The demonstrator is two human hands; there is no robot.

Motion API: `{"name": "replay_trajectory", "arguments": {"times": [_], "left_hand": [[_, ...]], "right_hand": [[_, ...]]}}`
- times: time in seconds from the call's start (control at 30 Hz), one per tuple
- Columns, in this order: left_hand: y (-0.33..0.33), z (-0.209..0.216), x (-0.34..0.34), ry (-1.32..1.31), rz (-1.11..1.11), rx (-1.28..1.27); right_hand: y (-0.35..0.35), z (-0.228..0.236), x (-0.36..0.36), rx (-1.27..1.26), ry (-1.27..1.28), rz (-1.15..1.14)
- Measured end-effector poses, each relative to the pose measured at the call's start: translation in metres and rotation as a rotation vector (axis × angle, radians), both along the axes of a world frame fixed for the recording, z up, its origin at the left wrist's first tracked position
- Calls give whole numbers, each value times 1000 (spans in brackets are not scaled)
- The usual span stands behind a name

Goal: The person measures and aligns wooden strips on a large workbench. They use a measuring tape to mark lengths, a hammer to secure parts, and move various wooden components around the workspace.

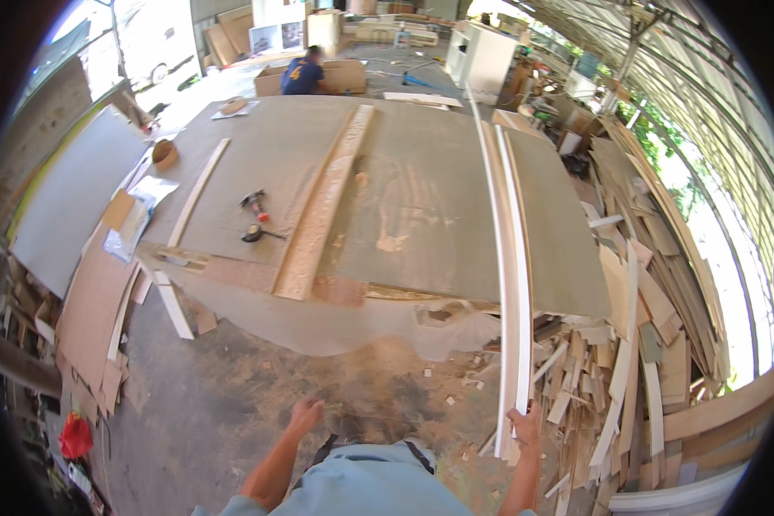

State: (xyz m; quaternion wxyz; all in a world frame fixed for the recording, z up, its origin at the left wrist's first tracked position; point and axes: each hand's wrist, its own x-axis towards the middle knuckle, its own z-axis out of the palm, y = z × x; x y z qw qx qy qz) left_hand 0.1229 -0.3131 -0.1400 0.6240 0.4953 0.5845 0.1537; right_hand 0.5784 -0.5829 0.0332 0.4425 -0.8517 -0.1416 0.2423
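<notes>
My right hand (pixel 527 423) is wrapped round the near end of a long white-edged strip (pixel 514 284). The strip runs away from me over the right part of a large worktable (pixel 439 206), and its near end sticks out past the table edge. Close beside it on the left lies another long pale strip (pixel 494 232). My left hand (pixel 305 414) hangs over the floor in front of me with its fingers curled in; nothing shows in it. A wide wooden board (pixel 327 202) with a dusty surface lies across the table.
A hammer (pixel 254 205) and a round black tool (pixel 253 233) lie on the table's left half, near a thin strip (pixel 199 193). Wood offcuts (pixel 580 370) are heaped at right. A person (pixel 304 73) in dark blue works beyond the table. Panels (pixel 82 198) lean at left.
</notes>
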Motion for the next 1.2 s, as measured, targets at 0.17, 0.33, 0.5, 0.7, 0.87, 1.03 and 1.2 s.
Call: {"name": "replay_trajectory", "arguments": {"times": [0.17, 0.33, 0.5, 0.7, 0.87, 1.03, 1.2], "left_hand": [[32, 68, 27, -206, 82, 69], [42, 84, 36, -361, 94, -45], [84, 96, 58, -342, 57, -35], [193, 108, 58, -432, 276, 185], [309, 108, 24, -236, 416, 394], [420, 111, 9, 468, 372, 584], [502, 72, -9, 798, 301, 805]], "right_hand": [[54, -35, -92, 217, 104, -39], [119, -19, -129, 262, 70, 60], [181, -28, -130, 163, -29, 110], [192, -94, -133, -101, -324, 166], [178, -113, -151, -243, -499, 61], [211, -85, -130, -313, -347, 72], [225, -70, -117, -449, -418, -106]]}}
